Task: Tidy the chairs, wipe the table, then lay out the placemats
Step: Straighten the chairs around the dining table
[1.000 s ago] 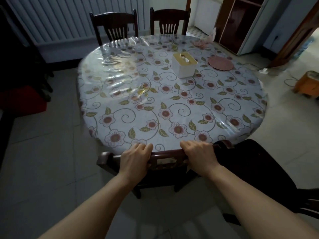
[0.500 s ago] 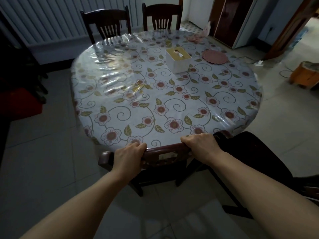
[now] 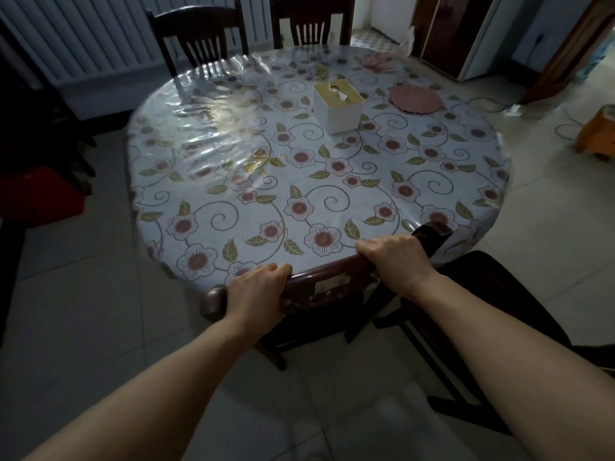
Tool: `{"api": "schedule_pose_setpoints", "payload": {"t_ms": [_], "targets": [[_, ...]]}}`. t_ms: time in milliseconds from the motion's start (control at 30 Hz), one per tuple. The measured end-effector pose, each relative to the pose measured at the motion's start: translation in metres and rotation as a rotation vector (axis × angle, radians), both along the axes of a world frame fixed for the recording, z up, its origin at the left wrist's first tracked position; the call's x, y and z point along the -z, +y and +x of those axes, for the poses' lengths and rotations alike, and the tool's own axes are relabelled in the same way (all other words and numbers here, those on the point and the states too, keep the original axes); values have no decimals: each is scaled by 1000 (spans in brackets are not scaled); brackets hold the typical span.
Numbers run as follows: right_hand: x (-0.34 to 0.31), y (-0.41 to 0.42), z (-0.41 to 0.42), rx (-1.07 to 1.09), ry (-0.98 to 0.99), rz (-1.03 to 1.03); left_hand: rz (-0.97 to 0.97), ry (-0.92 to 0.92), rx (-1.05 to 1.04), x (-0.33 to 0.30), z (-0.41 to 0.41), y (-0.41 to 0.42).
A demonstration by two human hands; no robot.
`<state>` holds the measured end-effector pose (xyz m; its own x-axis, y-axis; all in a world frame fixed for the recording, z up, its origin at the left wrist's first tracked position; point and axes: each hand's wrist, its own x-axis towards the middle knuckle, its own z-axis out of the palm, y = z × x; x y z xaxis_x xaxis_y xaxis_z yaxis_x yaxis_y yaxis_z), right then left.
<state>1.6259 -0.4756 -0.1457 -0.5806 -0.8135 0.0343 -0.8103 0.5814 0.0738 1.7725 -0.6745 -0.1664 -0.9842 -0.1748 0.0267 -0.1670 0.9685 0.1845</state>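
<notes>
You are gripping the dark wooden chair's top rail [image 3: 319, 281] with both hands, left hand [image 3: 256, 291] and right hand [image 3: 392, 261]; keep pushing evenly toward twelve o'clock, under the round floral-clothed table [image 3: 233, 181].

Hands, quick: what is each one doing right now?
Left hand: grips the top rail of the chair.
Right hand: grips the same rail, further right.

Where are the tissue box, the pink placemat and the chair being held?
tissue box [image 3: 337, 108]: head view, white front side.
pink placemat [image 3: 416, 98]: head view, centre.
chair [image 3: 327, 280]: head view, top rail between the hands.
</notes>
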Motion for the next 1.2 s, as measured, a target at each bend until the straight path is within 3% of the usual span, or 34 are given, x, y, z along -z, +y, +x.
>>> {"api": "schedule_pose_setpoints", "payload": {"t_ms": [367, 833, 1200], "targets": [[4, -5, 13, 116, -7, -84, -22, -7, -88, -4, -1, 8], [-13, 4, 38, 224, -138, 45, 20, -121, -136, -15, 2, 11], [-68, 50, 88, 374, -116, 64, 85, -53, 49, -70, 10, 64]]}}
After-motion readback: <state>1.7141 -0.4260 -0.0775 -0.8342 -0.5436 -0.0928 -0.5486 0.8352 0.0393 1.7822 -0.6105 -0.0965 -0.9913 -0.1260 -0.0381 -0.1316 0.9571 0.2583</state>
